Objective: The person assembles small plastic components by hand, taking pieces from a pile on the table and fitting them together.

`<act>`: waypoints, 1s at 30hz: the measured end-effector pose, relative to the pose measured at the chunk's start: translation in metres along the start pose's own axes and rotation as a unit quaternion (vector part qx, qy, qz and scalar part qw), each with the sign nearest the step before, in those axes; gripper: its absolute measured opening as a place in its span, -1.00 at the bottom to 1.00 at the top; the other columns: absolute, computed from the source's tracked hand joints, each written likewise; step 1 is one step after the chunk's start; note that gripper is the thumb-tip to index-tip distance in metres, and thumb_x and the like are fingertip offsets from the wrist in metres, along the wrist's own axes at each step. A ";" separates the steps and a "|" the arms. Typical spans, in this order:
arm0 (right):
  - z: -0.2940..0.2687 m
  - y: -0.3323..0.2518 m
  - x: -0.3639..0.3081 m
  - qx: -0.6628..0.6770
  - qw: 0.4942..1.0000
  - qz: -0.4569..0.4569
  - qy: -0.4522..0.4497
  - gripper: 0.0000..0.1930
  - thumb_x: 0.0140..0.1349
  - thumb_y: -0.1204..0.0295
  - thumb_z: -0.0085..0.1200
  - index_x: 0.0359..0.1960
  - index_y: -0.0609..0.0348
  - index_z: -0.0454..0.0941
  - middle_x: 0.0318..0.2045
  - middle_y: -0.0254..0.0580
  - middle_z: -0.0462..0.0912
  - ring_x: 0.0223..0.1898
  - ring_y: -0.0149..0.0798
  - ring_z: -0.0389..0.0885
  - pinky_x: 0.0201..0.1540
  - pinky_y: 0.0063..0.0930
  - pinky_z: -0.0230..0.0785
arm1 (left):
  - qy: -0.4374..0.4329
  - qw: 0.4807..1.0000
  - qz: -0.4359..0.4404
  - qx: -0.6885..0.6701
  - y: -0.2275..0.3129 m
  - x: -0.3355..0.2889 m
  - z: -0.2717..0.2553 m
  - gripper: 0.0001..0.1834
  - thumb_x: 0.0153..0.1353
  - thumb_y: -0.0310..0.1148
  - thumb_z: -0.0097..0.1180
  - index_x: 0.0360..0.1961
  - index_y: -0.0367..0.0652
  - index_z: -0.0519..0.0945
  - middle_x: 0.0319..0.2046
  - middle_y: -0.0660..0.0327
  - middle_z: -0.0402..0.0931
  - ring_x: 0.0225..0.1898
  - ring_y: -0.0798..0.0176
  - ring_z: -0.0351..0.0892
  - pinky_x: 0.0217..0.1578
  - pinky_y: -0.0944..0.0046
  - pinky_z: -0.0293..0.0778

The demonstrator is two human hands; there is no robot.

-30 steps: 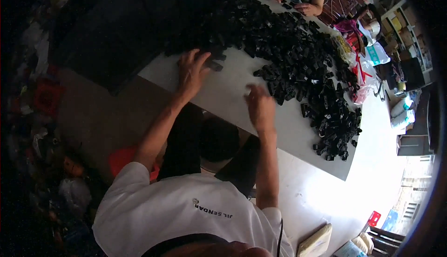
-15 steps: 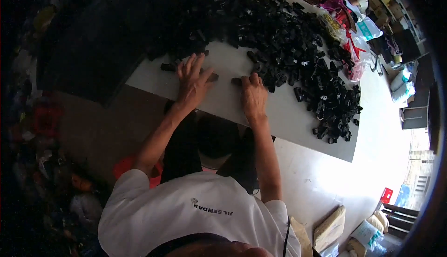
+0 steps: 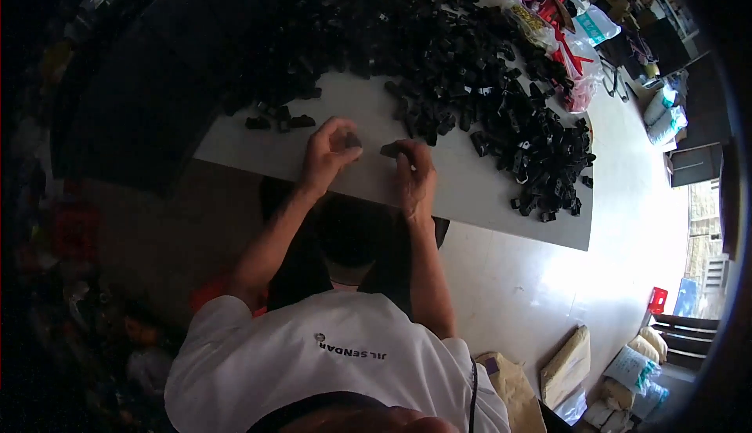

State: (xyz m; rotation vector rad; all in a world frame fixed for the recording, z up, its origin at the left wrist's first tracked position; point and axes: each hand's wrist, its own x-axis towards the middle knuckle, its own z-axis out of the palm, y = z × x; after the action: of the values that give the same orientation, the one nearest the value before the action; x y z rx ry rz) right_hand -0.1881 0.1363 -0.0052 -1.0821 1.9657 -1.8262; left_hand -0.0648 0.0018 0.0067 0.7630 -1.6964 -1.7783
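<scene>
The parts [image 3: 446, 57] are black, the tabletop [image 3: 478, 194] pale grey, the shirt [image 3: 313, 374] dark-printed white.

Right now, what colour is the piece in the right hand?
The piece looks black, clearest in the head view.

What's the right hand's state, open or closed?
Closed on a small black part: the right hand pinches it, one end jutting out to the left.

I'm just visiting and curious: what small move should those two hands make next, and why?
Perhaps ease the left hand a little toward the right hand: the left appears to hold one small black piece, the right holds another black piece, and a gap over the pale tabletop separates them.
</scene>
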 end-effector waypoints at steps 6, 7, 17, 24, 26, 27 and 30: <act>0.003 -0.020 -0.021 0.106 0.985 0.137 -0.013 -0.83 0.35 0.44 -0.08 -0.14 0.25 0.51 -0.40 -0.33 0.54 -0.43 -0.47 0.46 -0.32 -0.59 0.34 | -0.049 0.982 -0.103 -0.150 -0.018 -0.003 0.007 -0.79 0.20 -0.24 0.23 -0.23 -0.07 0.51 -0.34 0.31 0.52 -0.46 0.46 0.46 -0.53 0.47 0.36; 0.005 -0.009 -0.022 0.104 0.989 0.106 -0.010 -0.83 0.36 0.42 -0.08 -0.17 0.23 0.51 -0.44 -0.35 0.53 -0.46 -0.49 0.43 -0.36 -0.60 0.32 | -0.050 0.982 -0.104 -0.149 -0.021 -0.004 0.010 -0.79 0.20 -0.24 0.23 -0.23 -0.07 0.51 -0.34 0.31 0.52 -0.46 0.46 0.46 -0.53 0.47 0.36; 0.019 -0.008 -0.019 -0.001 0.998 0.051 0.037 -0.84 0.35 0.42 -0.05 -0.30 0.30 0.45 -0.49 -0.10 0.51 -0.42 -0.30 0.43 -0.32 -0.36 0.36 | -0.070 0.994 -0.007 -0.081 -0.010 -0.023 0.029 -0.58 0.40 -0.01 -0.15 -0.09 -0.16 0.50 -0.26 0.22 0.48 -0.17 0.35 0.50 -0.14 0.36 0.45; 0.020 -0.015 -0.025 0.080 0.979 0.181 0.047 -0.82 0.36 0.41 -0.07 -0.29 0.32 0.43 -0.48 0.00 0.53 -0.45 -0.25 0.47 -0.32 -0.33 0.37 | -0.083 0.996 0.037 0.015 -0.012 -0.025 0.024 -0.65 0.43 -0.19 -0.19 -0.06 -0.25 0.51 -0.18 0.15 0.54 -0.13 0.25 0.53 -0.10 0.29 0.45; 0.023 -0.012 -0.027 0.060 0.987 0.128 0.071 -0.79 0.38 0.38 -0.07 -0.30 0.33 0.43 -0.49 -0.04 0.55 -0.46 -0.26 0.50 -0.35 -0.37 0.36 | -0.075 0.995 0.048 0.054 -0.012 -0.025 0.024 -0.67 0.43 -0.23 -0.18 -0.08 -0.26 0.51 -0.20 0.13 0.54 -0.15 0.24 0.54 -0.11 0.29 0.45; 0.025 -0.009 -0.028 0.059 0.987 0.128 0.072 -0.79 0.38 0.38 -0.07 -0.30 0.33 0.43 -0.49 -0.04 0.55 -0.46 -0.26 0.50 -0.35 -0.37 0.36 | -0.067 0.992 0.060 0.092 -0.012 -0.025 0.025 -0.69 0.42 -0.27 -0.17 -0.10 -0.27 0.51 -0.23 0.11 0.55 -0.18 0.23 0.55 -0.12 0.29 0.45; 0.029 -0.016 -0.028 -0.001 0.989 0.106 0.104 -0.76 0.39 0.37 -0.07 -0.33 0.34 0.42 -0.54 -0.09 0.55 -0.51 -0.29 0.50 -0.42 -0.41 0.35 | -0.054 0.993 0.052 0.088 -0.015 -0.027 0.024 -0.72 0.41 -0.31 -0.16 -0.12 -0.29 0.51 -0.27 0.07 0.56 -0.20 0.20 0.56 -0.14 0.28 0.44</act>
State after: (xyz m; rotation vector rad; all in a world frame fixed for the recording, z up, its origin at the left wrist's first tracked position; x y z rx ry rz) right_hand -0.1454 0.1339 -0.0040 -0.6733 2.1043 -1.8844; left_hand -0.0637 0.0385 -0.0069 0.6491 -1.9471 -1.6421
